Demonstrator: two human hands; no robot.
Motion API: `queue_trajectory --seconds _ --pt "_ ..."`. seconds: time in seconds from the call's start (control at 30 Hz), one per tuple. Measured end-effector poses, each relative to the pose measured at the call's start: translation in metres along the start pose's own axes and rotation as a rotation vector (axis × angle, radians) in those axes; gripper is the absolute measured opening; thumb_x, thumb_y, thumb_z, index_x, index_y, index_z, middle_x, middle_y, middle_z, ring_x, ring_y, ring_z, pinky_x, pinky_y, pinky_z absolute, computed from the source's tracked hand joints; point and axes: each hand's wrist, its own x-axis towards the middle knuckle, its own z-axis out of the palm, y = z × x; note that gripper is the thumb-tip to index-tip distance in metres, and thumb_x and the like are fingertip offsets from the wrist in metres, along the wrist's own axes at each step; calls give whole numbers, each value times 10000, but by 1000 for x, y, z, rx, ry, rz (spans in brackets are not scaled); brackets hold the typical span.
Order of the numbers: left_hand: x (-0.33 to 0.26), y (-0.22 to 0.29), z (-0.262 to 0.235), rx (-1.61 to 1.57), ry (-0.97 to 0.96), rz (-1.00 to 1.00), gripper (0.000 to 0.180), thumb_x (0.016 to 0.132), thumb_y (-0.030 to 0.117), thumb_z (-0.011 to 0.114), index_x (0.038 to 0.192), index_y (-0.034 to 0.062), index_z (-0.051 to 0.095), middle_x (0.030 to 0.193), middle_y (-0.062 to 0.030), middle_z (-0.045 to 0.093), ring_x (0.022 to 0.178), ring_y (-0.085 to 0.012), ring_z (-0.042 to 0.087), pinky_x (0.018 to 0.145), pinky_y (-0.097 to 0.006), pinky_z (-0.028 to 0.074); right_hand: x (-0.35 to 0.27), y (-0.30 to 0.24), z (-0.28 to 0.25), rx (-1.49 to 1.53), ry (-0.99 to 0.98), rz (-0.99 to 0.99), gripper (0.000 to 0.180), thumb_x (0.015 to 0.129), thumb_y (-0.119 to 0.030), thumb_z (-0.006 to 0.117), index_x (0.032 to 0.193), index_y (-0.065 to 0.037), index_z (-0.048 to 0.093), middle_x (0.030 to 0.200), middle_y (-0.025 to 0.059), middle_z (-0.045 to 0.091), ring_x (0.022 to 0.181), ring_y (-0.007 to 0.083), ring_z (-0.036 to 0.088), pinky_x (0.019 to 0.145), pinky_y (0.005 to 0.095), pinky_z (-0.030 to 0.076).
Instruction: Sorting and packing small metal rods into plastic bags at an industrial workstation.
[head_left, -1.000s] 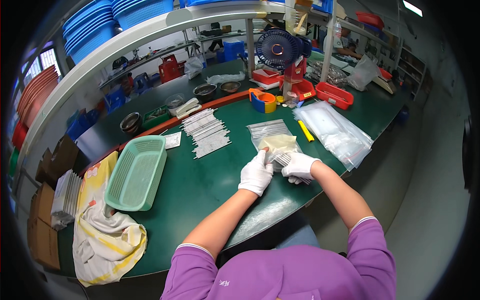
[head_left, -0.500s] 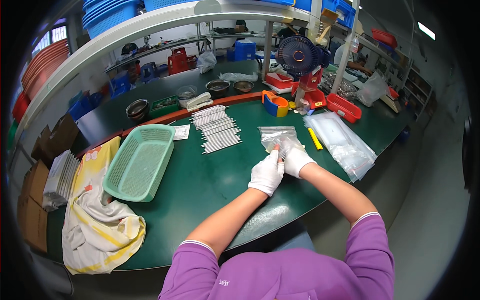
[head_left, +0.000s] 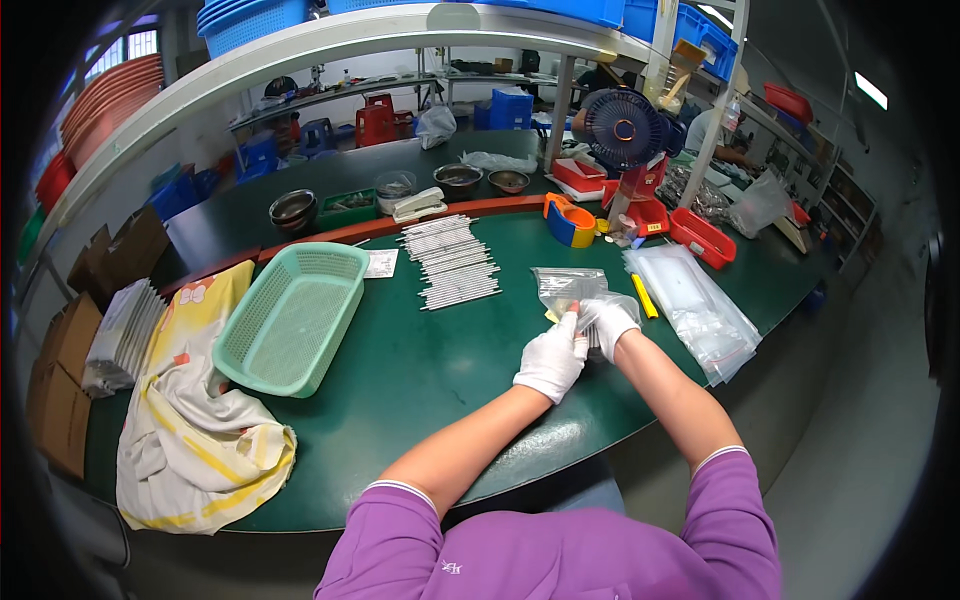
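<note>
Two white-gloved hands meet near the front edge of a green table [head_left: 430,390]; the left hand [head_left: 551,360] is closed in a pinch, its forefinger raised against the lower edge of a small clear plastic bag [head_left: 568,287]; the right hand [head_left: 608,325], just beside it and touching it, is curled around the same bag's near corner, so both hands grasp the bag; the bag lies flat on the table directly beyond the fingertips, its contents too small to tell; to the right, a yellow marker [head_left: 645,297] lies near the right hand, and past it a stack of clear plastic bags [head_left: 693,305] runs toward the table's right edge; to the left, well apart from the hands, a pale green mesh basket [head_left: 293,315] sits tilted, and a yellow-and-white cloth [head_left: 195,420] is draped over the near left corner; farther back, a row of thin white packets [head_left: 450,262] lies between basket and bag; beyond these stand an orange-and-blue tape dispenser [head_left: 570,220], red trays [head_left: 700,237] and a dark blue desk fan [head_left: 623,130]; metal bowls [head_left: 295,207] rest on the far bench.
</note>
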Motion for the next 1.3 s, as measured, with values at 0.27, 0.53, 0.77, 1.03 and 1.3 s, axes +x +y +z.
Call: queue_trajectory --seconds 0.27,0.53,0.77,1.03,1.3 --pt "9 -5 -8 -106 34 -104 438 844 186 483 1271 95 456 813 -197 625 724 -374 607 662 -438 488 -40 -50 34 -1750 -166 -575 258 741 -254 588 914 -68 631 946 177 641 886 339 611 757 393 487" --pt "7 2 -4 -180 95 -30 441 845 186 488 1281 137 456 796 -205 616 696 -376 601 650 -433 487 -8 -50 30 -1927 9 -360 277 757 -321 577 909 -104 658 935 137 658 884 317 624 750 385 490" --pt "10 14 -21 -170 -11 -156 456 830 186 492 1282 132 462 858 -203 626 761 -373 610 699 -423 485 -20 -56 23 -1582 -357 -377 329 753 -306 566 966 -61 622 1058 174 619 991 327 575 823 368 460" --pt "19 10 -28 -273 67 -128 429 847 190 477 1269 113 481 945 -226 615 823 -373 608 755 -400 481 -30 -71 40 -1964 -306 -368 381 822 -340 473 1104 -118 603 1212 121 563 1123 292 527 925 360 420" --pt "18 8 -36 -303 -4 -161 434 851 175 468 1277 93 479 1087 -209 596 931 -336 605 830 -359 463 -36 -76 58 -1988 -393 -104 504 863 -418 385 1265 -139 509 1353 116 446 1258 255 408 1035 331 311"
